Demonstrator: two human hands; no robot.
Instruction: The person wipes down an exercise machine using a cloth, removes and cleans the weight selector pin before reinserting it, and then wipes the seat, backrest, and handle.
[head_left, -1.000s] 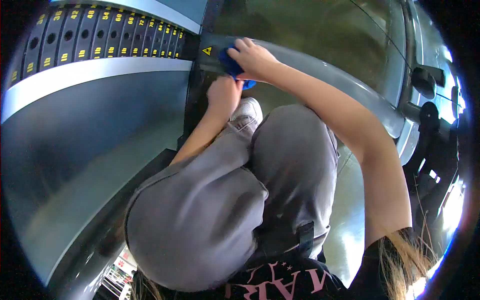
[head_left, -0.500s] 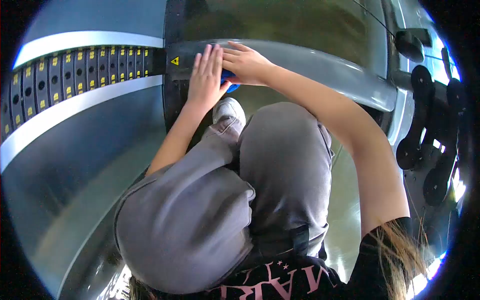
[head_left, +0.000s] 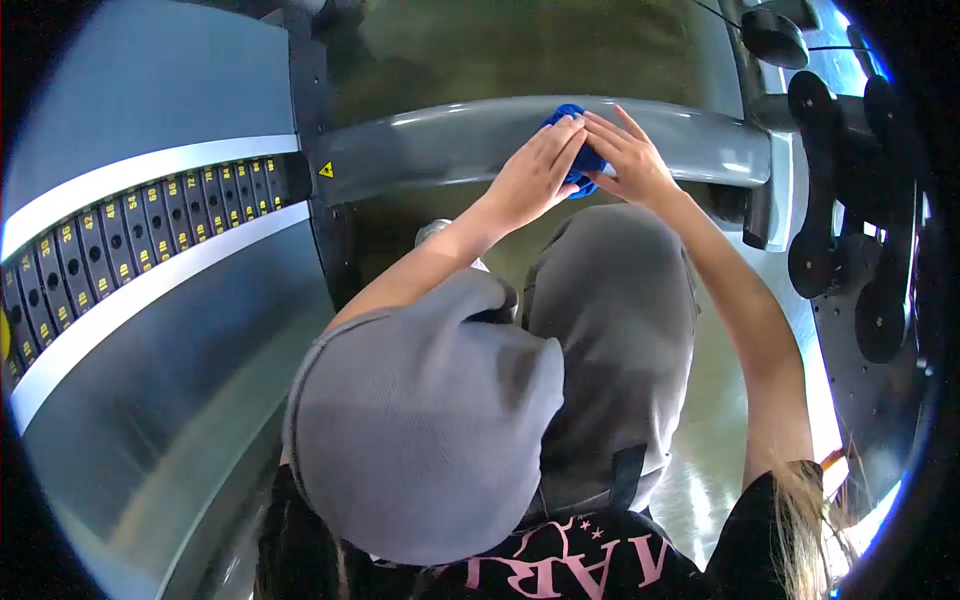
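Observation:
A bunched blue cloth [head_left: 568, 113] lies over the thick grey metal tube [head_left: 440, 146] that runs across the upper part of the view. Both of my hands press on this cloth from above, their fingertips nearly meeting. My left hand [head_left: 535, 172] has its fingers stretched out, flat on the cloth's left side. On the right side my right hand [head_left: 633, 165] lies with fingers extended and slightly spread. Part of the cloth is hidden under the palms and fingers.
At left stands a weight stack [head_left: 120, 238] with yellow numbers between pale curved strips. A yellow warning sticker [head_left: 326, 170] marks the tube's left end. Dark padded parts [head_left: 812, 180] hang at right. My bent knees [head_left: 610, 270] and a light shoe [head_left: 432, 232] are below the tube.
Both hands and the blue cloth have moved right along the tube, away from the warning sticker. My left hand has gone from bent fingers to lying flat on the cloth. The view has shifted.

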